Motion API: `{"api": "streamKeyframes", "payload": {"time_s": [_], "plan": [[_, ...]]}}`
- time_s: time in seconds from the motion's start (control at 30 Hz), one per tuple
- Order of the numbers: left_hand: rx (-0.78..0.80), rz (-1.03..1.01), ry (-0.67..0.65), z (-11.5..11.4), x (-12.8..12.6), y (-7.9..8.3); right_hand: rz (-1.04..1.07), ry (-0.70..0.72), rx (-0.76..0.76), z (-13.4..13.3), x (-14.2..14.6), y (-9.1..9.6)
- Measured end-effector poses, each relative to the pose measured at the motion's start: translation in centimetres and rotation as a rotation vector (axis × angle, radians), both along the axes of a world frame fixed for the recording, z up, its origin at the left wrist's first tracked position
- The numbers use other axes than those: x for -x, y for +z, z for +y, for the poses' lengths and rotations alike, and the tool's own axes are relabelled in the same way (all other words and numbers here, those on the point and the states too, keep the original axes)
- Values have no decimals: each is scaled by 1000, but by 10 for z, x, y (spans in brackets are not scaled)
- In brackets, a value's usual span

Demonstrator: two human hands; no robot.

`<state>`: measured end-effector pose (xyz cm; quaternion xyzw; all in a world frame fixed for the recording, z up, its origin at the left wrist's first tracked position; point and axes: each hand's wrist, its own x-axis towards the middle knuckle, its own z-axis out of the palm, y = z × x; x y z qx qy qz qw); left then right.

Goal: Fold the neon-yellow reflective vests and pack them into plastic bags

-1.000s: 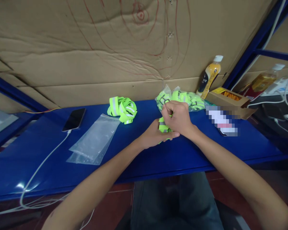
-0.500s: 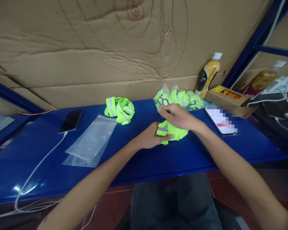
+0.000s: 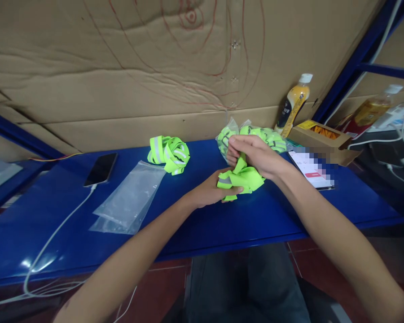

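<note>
A bundle of neon-yellow reflective strap (image 3: pixel 251 180) with a grey stripe is held above the blue table. My left hand (image 3: pixel 212 188) wraps round its left side, thumb lying across the front. Above it, my right hand (image 3: pixel 251 151) is closed on a length of the same strap, pulled up from the bundle. A second coiled reflective strap (image 3: pixel 169 154) lies on the table to the left. Behind my right hand are clear bags of similar straps (image 3: pixel 271 138), partly hidden. Flat clear plastic bags (image 3: pixel 128 197) lie left of my left hand.
On the left, a dark phone (image 3: pixel 101 169) is plugged into a white cable (image 3: pixel 59 229). At right are a lit phone (image 3: pixel 309 170), an open cardboard box (image 3: pixel 323 134) and a yellow drink bottle (image 3: pixel 293 105). A cardboard wall (image 3: pixel 138 89) stands behind the blue table (image 3: pixel 202 233).
My right hand has risen slightly and closed, drawing a length of strap up from the bundle. My left hand stays about where it was, still holding the bundle.
</note>
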<state>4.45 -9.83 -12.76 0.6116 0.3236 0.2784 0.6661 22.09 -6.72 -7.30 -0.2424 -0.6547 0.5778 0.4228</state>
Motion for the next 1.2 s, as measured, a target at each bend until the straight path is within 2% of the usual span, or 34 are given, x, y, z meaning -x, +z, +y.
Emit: {"api": "streamKeyframes", "payload": {"time_s": [0.07,0.1,0.2,0.23,0.27,0.33,0.4,0.47,0.57,0.73,0.87,0.97,1.03,1.13,1.2], "plan": [[11,-17,-41,1,0,3,-12,-93,-131,-2,-3,4],[15,-26,-49,1,1,4,-44,-181,-256,-4,-5,7],[37,-47,-3,5,4,7,-207,-508,-758,-16,-15,18],[54,-52,33,6,5,8,-279,-561,-925,-21,-18,19],[73,-60,70,8,7,8,-364,-558,-1077,-25,-20,19],[94,-84,129,11,9,9,-573,-428,-1298,-28,-22,10],[70,-61,133,12,12,9,-763,-297,-1399,-25,-21,-5],[8,18,114,12,13,8,-882,-251,-1382,-18,-19,-22],[-50,94,105,12,14,6,-932,-232,-1216,-6,-17,-37],[-118,142,129,12,15,6,-876,-78,-894,4,-22,-36],[-165,138,113,10,12,6,-805,-38,-685,4,-25,-38],[-135,149,99,8,10,8,-726,2,-561,5,-25,-43],[-61,150,113,10,11,12,-660,-22,-501,7,-24,-47],[96,46,174,15,15,22,-548,-173,-413,11,-25,-53],[133,-22,214,18,18,27,-467,-265,-279,13,-26,-56]]}}
